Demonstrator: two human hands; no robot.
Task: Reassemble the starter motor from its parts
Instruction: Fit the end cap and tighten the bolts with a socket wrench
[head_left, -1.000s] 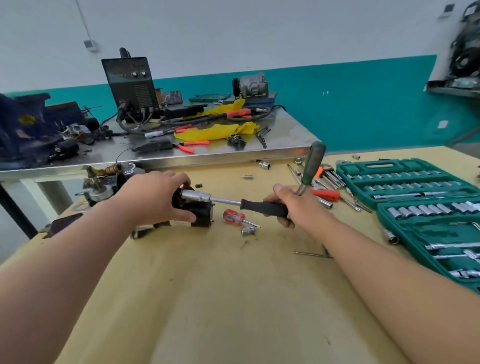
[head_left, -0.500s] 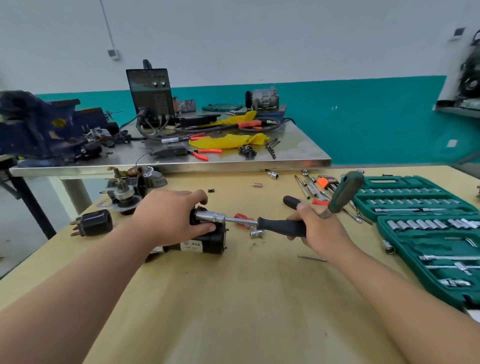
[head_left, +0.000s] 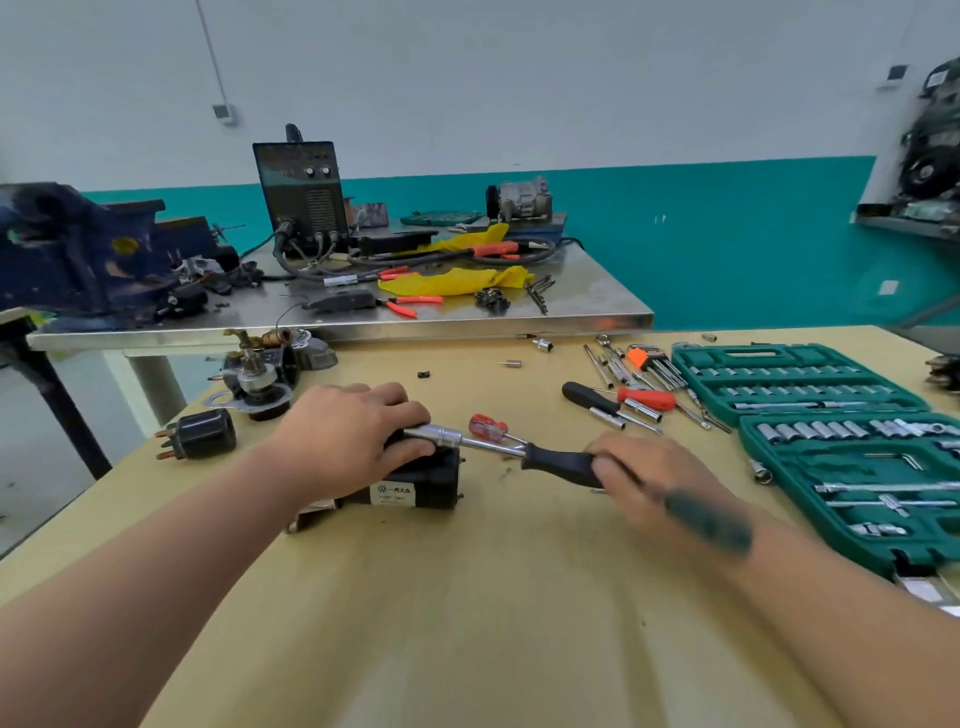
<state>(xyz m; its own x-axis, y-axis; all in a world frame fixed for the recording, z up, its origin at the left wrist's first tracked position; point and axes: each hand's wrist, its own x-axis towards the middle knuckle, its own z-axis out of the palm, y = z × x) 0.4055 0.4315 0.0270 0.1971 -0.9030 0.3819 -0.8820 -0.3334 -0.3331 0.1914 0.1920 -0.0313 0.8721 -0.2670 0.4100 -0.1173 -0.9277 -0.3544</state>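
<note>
Lying on its side on the yellow table (head_left: 467, 623), the black starter motor (head_left: 421, 486) sits under the person's left hand (head_left: 343, 441), whose fingers curl over its top and grip it. The right hand (head_left: 654, 478) is wrapped round the black handle of a socket driver (head_left: 556, 461) (a blurred green handle (head_left: 706, 519) crosses that wrist), its socket set against the motor's end. A black solenoid (head_left: 202, 434) lies well apart, leftward.

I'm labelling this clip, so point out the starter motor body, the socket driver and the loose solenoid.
starter motor body (head_left: 434, 480), head view, on its black casing.
socket driver (head_left: 558, 462), head view, on its black handle.
solenoid (head_left: 205, 434), head view, on its black barrel.
</note>
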